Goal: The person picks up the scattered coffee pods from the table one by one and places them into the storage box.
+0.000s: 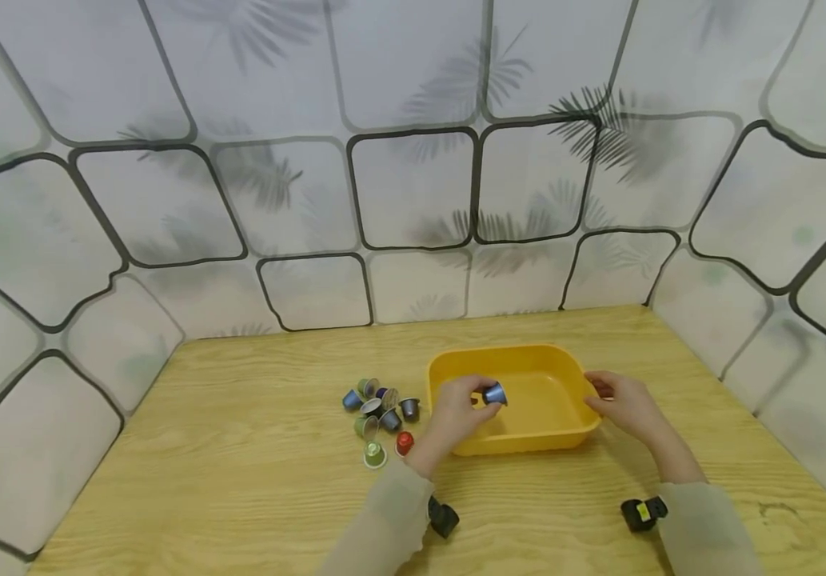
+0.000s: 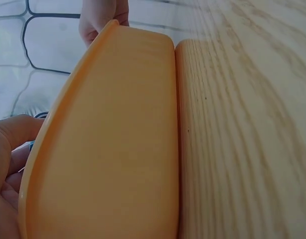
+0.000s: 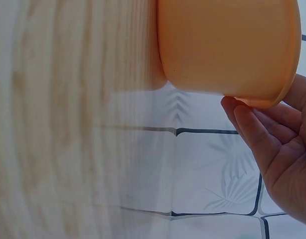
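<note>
My left hand (image 1: 457,412) pinches a blue coffee capsule (image 1: 495,394) over the left part of a yellow plastic tray (image 1: 528,442). In the left wrist view the tray's outer wall (image 2: 108,134) hides most of that capsule, and the left hand (image 2: 8,164) shows at the rim. My right hand (image 1: 628,406) grips the tray's right end. Seen from the right wrist, the thumb of the right hand (image 3: 282,149) lies inside the rim and its fingers curl under the outside. The tray stands on the wooden table, its visible floor bare.
Left of the tray lies a loose cluster of several coffee capsules, among them a red capsule (image 1: 405,442), a light green capsule (image 1: 374,454) and a dark grey capsule (image 1: 409,409). Patterned fabric walls (image 1: 413,192) enclose the wooden table (image 1: 254,464) at the back and sides.
</note>
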`<state>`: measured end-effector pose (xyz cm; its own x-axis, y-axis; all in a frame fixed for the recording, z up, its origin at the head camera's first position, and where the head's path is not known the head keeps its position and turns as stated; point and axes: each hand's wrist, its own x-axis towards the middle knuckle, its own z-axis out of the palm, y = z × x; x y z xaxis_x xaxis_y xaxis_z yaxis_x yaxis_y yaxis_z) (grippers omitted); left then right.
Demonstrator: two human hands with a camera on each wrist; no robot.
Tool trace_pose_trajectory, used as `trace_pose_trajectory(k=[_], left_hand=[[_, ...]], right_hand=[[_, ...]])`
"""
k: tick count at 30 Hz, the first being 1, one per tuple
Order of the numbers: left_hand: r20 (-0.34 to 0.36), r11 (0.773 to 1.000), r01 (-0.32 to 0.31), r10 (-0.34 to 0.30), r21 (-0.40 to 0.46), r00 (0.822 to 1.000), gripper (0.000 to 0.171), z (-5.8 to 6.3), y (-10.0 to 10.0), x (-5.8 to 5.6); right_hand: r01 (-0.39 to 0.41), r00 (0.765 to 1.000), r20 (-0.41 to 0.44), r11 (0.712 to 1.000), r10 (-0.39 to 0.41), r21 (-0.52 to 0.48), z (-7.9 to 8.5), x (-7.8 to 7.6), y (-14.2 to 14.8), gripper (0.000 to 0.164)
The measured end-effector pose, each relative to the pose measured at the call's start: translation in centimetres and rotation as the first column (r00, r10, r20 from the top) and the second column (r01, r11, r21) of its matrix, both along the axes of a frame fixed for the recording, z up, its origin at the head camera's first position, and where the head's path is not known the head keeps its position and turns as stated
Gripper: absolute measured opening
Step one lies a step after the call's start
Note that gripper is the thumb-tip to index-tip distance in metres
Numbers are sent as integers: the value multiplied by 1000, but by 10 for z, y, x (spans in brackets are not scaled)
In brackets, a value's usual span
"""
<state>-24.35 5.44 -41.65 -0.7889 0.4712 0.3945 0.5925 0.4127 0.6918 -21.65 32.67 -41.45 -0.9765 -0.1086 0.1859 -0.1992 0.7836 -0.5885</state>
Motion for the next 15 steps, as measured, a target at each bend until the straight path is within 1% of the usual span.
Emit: trace_pose_trajectory(k=[2,8,15], left_hand=[[-6,1000,9,-9,-9,1000,26,1,3,1],[14,999,32,-32,-28,999,27,3,14,3],[20,997,52,-52,-48,998,26,5,26,6]], right_hand=[[-2,1000,-3,1000,2,-5,0,0,0,41],[-7,1000,-16,1000,7,-7,1,0,0,40],[-2,1000,-15,1000,2,-8,2,0,0,40]])
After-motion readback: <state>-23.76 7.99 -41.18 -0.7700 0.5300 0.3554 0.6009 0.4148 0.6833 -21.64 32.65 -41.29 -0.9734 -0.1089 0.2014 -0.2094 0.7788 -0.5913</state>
